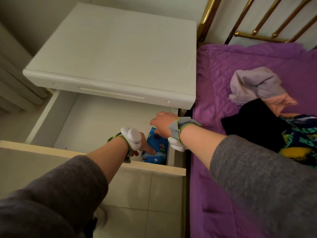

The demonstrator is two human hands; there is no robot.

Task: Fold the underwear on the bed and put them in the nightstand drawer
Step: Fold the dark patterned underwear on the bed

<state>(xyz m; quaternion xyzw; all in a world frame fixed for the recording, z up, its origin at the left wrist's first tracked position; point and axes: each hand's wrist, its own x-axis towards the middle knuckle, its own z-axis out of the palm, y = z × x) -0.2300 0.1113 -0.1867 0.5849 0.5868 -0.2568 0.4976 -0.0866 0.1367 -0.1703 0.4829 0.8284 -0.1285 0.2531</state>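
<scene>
Both hands are down inside the open drawer of the nightstand, at its right front corner. A folded pair of blue underwear with small printed boats lies there, against the drawer's right wall.

Left hand: fingers curled down and pressing on the near edge of the blue pair. Whether they pinch the cloth or only push it flat, cannot tell; the wristband hides most of the hand.

Right hand: fingers bent downward onto the far end of the same pair, touching it. Grip not visible; thumb hidden.

Handling, as judged: thin knit cloth, very light, soft, no stiffness. A fold will spring loose if lifted by 1 corner. Best held across the folded edge with both hands, or pressed flat from above to seat it. Not fragile, not slippery.

To the right of the right hand, on the purple bed cover, a heap of unfolded pieces waits: 1 lilac, 1 pink, 1 black, and 1 dark pair with green and yellow print.

Writing: large green letters show on that dark pair, possibly "M" and "S", but folds break them up; no word can be read. No brand or label seen on the blue pair or the nightstand.
</scene>
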